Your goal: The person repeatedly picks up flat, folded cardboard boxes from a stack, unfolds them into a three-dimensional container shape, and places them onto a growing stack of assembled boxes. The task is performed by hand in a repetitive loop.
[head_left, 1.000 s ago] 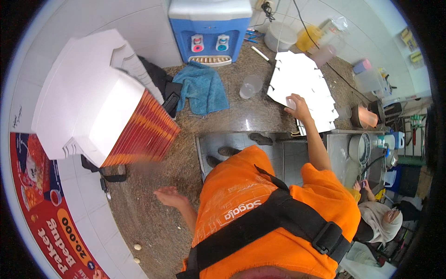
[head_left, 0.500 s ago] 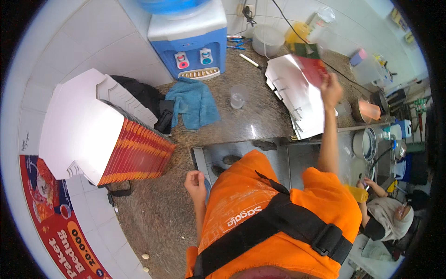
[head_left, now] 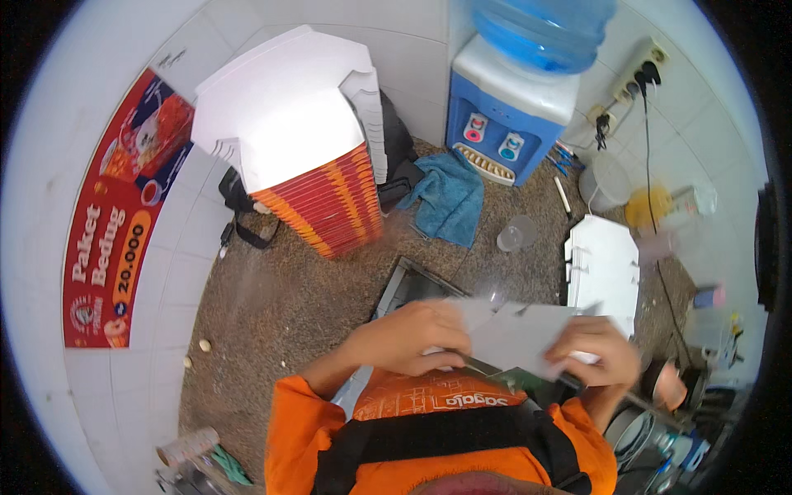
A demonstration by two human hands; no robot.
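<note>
Between my hands, close in front of my orange shirt, is a cardboard box blank (head_left: 507,326), blurred, with its white side up and a dark green edge toward me. My left hand (head_left: 412,337) is closed on its left end. My right hand (head_left: 596,351) grips the right end, fingers curled over the card. Farther right on the counter lies a pile of flat white box blanks (head_left: 604,268). At the left stands a tall stack of nested boxes (head_left: 326,202), red and orange outside and white inside.
A blue water dispenser (head_left: 503,124) stands at the back, with a blue cloth (head_left: 445,198) before it. A clear plastic cup (head_left: 517,234) and a white marker (head_left: 563,196) sit on the stone counter (head_left: 272,330). Right are a white tub (head_left: 605,180) and a hanging cable (head_left: 652,190).
My right hand has come back from the pile with a box blank. My left hand, earlier holding nothing visible, now grips it too. The view has turned left.
</note>
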